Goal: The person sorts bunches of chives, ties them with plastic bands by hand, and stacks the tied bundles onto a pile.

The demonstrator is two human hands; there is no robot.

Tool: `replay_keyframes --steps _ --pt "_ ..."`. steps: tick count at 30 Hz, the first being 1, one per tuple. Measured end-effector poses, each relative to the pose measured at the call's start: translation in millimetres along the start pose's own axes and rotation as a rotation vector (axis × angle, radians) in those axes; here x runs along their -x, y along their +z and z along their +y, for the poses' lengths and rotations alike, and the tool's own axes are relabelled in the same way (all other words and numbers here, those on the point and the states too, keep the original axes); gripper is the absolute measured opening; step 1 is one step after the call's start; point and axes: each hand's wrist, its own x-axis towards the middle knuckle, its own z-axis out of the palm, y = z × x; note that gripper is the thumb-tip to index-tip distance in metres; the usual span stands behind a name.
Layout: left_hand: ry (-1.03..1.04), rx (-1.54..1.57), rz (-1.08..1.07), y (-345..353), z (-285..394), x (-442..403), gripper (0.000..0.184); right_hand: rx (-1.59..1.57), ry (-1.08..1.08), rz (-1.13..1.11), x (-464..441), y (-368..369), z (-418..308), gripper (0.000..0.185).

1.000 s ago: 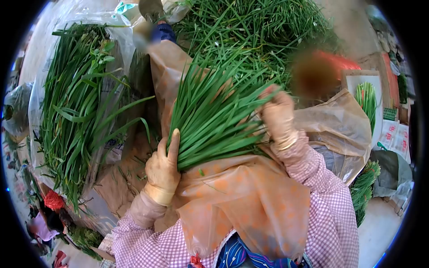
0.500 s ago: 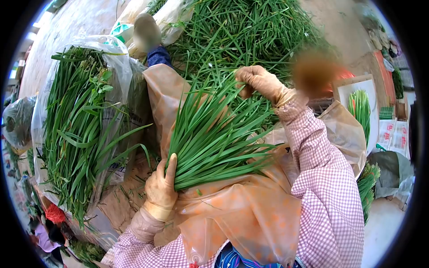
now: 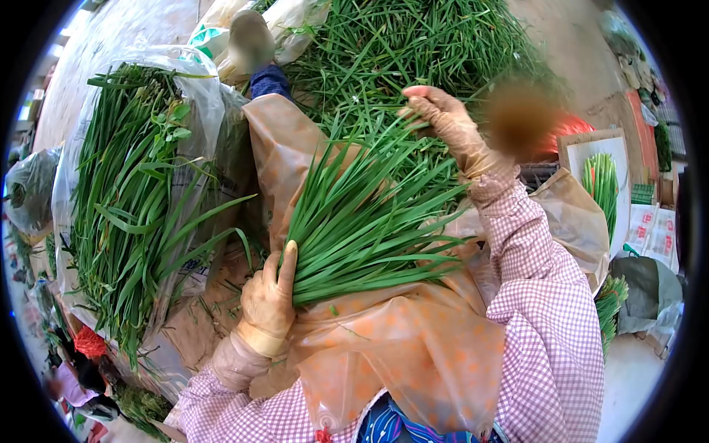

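A large bunch of garlic chives [image 3: 369, 229] lies across my lap, its leaves fanned to the upper right. My gloved left hand [image 3: 269, 299] is closed around the stem end at the lower left, the thumb pressed along it. At the far leaf tips, my gloved right hand [image 3: 445, 125] has its fingers curled in a pinch over a few thin leaf ends. What exactly sits between those fingertips is partly hidden. Under the bunch spreads a translucent orange-spotted plastic apron [image 3: 413, 332].
A big heap of loose green leaves [image 3: 413, 44] lies ahead. On my left stands a clear plastic bag [image 3: 203, 96] packed with chives [image 3: 133, 214]. To the right, a bundle of chives [image 3: 600, 184] rests on a white board [image 3: 620, 151], near a grey-green bag [image 3: 650, 295].
My right hand has moved slightly up and to the right along the leaf tips. My left hand keeps its hold on the bunch. The whole view has shifted a little.
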Motion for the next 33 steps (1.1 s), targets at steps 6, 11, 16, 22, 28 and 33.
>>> replay_keyframes --steps 6,11,16,22,28,33 --pt "-0.03 0.088 -0.002 -1.0 -5.3 -3.6 0.079 0.109 -0.165 -0.315 -3.8 52.4 1.1 0.02" --pt "-0.238 0.436 -0.021 -9.4 -8.9 -14.0 0.083 -0.43 -0.046 0.261 -20.0 -13.7 4.0 0.014" --pt "-0.582 1.317 -0.376 -53.7 -31.7 -32.3 0.055 0.476 -0.339 0.256 33.9 -46.9 -1.1 0.024" --pt "-0.716 1.943 -0.259 -52.6 3.9 -26.8 0.064 0.328 -0.558 -0.039 125.0 28.1 -24.4 0.028" --pt "-0.64 2.045 -0.502 -8.3 15.6 -9.7 0.067 0.907 -1.354 -0.209 177.7 82.8 -36.4 0.037" --pt "-0.651 1.915 -0.664 -11.4 31.8 -11.4 0.071 1.347 -1.444 -0.255 178.2 102.1 -36.5 0.052"
